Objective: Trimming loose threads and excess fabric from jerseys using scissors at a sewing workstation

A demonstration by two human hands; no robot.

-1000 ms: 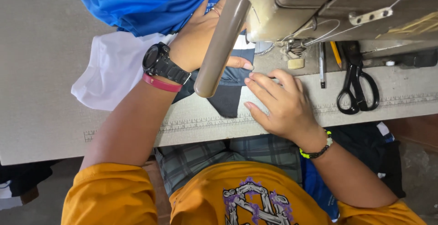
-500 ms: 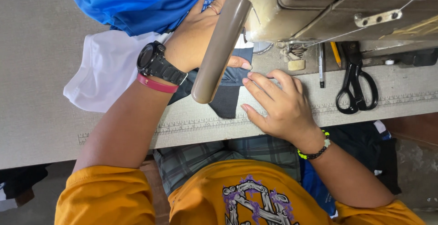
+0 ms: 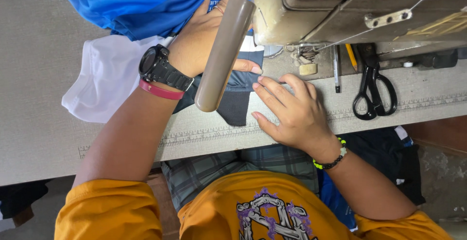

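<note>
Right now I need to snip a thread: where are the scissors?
In the head view the black scissors lie flat on the table, right of the right hand, beside a pen, below the sewing machine.

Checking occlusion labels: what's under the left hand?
The left hand lies flat on dark fabric, which continues toward blue cloth. A tan lever crosses in front, hiding part of the hand and fabric. The fabric directly beneath the palm is covered.
</note>
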